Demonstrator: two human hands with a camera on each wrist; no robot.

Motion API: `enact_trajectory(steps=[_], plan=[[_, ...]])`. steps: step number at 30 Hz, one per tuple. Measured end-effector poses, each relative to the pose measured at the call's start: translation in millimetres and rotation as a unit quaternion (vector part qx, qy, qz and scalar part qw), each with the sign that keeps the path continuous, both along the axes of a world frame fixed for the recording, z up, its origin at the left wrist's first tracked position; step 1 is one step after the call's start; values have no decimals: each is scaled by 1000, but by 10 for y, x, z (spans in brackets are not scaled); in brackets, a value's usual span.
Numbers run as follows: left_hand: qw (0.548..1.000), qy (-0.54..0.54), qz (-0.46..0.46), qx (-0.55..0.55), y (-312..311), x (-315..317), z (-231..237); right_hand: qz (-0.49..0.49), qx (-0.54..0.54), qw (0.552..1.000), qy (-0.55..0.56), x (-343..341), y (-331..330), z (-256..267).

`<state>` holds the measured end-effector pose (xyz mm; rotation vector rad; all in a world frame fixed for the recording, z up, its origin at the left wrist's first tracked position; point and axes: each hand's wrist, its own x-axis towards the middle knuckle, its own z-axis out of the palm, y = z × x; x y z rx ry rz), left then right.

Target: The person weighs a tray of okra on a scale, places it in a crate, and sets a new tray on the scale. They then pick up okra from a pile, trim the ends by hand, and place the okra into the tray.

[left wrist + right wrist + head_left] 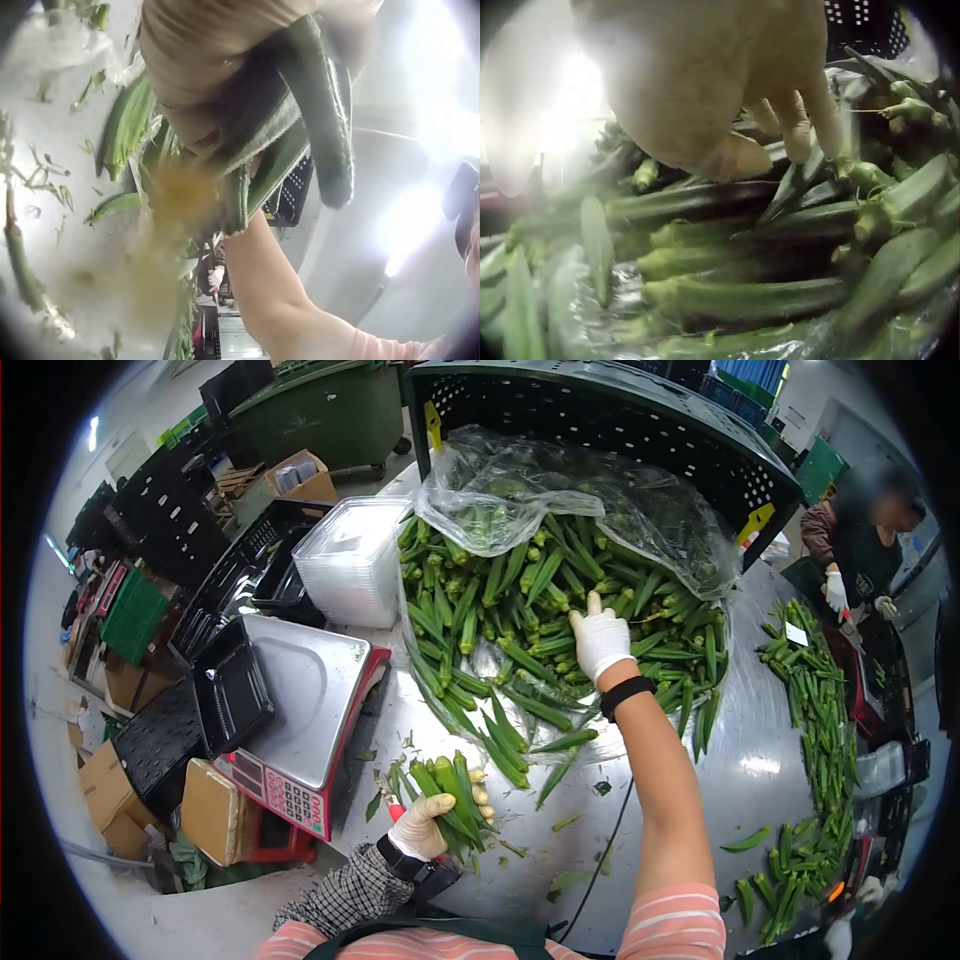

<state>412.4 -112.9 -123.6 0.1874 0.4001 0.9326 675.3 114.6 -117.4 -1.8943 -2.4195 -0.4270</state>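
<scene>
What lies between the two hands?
Head view: from the left hand, its held okra, loose okra pods on the metal table, then the okra heap under the right hand.

One Camera High, Two at the Wrists

Up there, the head camera looks forward and down, back far enough for the metal table [740, 790], left hand [424, 826], right hand [602, 636] and perforated black crate [650, 440]. The left wrist's sits close to its hand, turned sideways, facing past okra pods [330, 142] to the right forearm [266, 277], ceiling light [409, 229] at right. The right wrist's peers low across the okra heap [742, 296], close beside its hand. Head and left wrist share pods and forearm; head and right wrist, heap and hand; all three catch the crate.
</scene>
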Motion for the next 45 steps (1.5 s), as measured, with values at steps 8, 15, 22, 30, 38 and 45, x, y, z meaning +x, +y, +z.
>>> enact_trajectory(steps=[8,15,22,30,38,45], plan=[[1000,15,26,7,-89,-180,11,105,52,963,244,391,-957,69],[998,-33,-28,-51,23,131,150,329,-93,874,346,-542,-2072,500],[997,-29,70,-14,-145,-135,145,376,-99,888,246,-1017,-2205,649],[947,67,295,109,-188,-1418,972,490,11,839,239,-2404,-2079,1091],[871,393,279,-90,1007,-3100,1018,377,-73,896,221,-1812,-1986,632],[712,603,330,144,528,-2697,1337,-7,-4,957,288,-170,-1336,172]])
